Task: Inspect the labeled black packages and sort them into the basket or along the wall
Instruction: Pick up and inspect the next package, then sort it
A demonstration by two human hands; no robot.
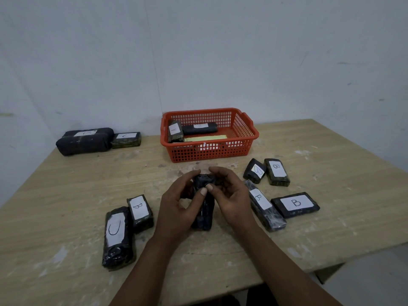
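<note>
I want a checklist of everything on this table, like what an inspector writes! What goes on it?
Surface: wooden table, pale and scuffed with white smears.
Job's things: red basket at the back holds a package marked A, another black package and something yellow. Two packages by the wall, one marked C. Loose packages: four marked B on the right, one B and one C on the left.
Held package: black, no label showing.
Clutter: nothing seen.
Hands: left hand and right hand both grip the held package.
Cables: nothing seen.
Surroundings: plain white wall.
</note>
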